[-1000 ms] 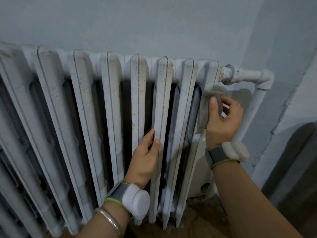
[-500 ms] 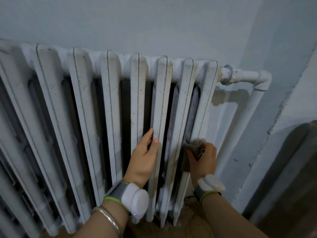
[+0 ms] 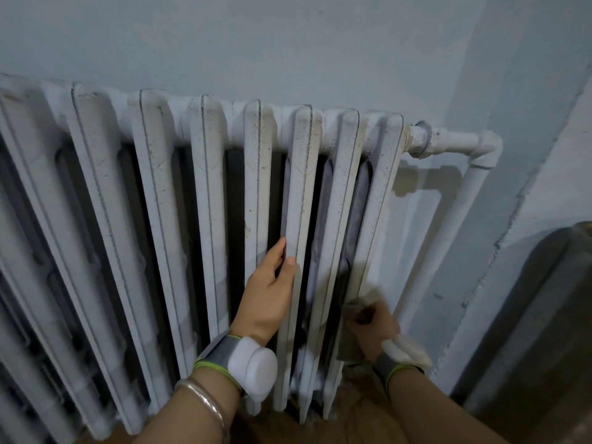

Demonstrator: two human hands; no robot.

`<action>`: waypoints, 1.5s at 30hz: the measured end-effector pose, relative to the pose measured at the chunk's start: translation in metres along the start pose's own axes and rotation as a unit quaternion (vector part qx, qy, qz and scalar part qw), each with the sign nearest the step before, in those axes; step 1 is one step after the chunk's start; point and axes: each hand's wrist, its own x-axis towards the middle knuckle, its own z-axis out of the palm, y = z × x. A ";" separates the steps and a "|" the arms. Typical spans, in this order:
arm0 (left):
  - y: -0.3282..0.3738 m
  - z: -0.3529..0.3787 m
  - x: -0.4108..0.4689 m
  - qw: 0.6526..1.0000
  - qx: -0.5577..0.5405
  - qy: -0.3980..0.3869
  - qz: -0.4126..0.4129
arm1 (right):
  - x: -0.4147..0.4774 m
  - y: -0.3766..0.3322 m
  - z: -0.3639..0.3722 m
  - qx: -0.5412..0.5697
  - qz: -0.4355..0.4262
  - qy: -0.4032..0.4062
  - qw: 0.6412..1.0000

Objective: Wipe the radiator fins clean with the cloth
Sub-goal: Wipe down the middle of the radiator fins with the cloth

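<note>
A white cast-iron radiator (image 3: 205, 193) with dusty, speckled fins runs along the wall. My left hand (image 3: 267, 293) grips the edge of the third fin from the right, fingers tucked into the gap beside it. Low on the rightmost fin, my right hand (image 3: 373, 330) holds a grey cloth (image 3: 352, 347) bunched against the fin's lower part. Most of the cloth is hidden by my fingers and blurred by motion.
A white pipe (image 3: 455, 145) leaves the radiator's top right, bends and drops down the wall (image 3: 458, 219). A wall corner juts out at right, with a dark grey object (image 3: 544, 315) beyond it. Brown floor (image 3: 352, 421) lies under the fins.
My right hand with the cloth has slid down the rightmost fin from near its top to its lower part. My left hand has stayed on its fin.
</note>
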 end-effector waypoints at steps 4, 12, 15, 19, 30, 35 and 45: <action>0.004 -0.001 -0.006 1.000 0.012 0.018 0.008 | -0.015 -0.036 -0.030 0.162 -0.012 0.049 0.986; 0.003 -0.006 -0.007 1.000 0.021 0.018 0.013 | -0.016 -0.121 -0.050 0.255 -0.263 0.227 0.902; 0.000 -0.005 -0.006 1.000 0.026 0.005 -0.001 | -0.005 -0.122 -0.034 0.161 -0.328 0.256 0.895; -0.002 -0.005 -0.003 1.000 0.020 0.004 -0.011 | 0.000 -0.103 -0.009 0.130 -0.274 0.216 0.928; -0.004 -0.004 -0.003 1.000 0.016 -0.002 -0.012 | -0.023 -0.046 0.040 0.126 -0.203 0.153 0.959; -0.002 -0.005 -0.004 1.000 0.012 -0.013 -0.015 | -0.027 -0.030 0.051 0.134 -0.160 0.112 0.971; 0.004 -0.010 -0.006 0.999 0.015 -0.024 -0.019 | -0.032 -0.082 0.001 0.224 -0.196 0.183 0.937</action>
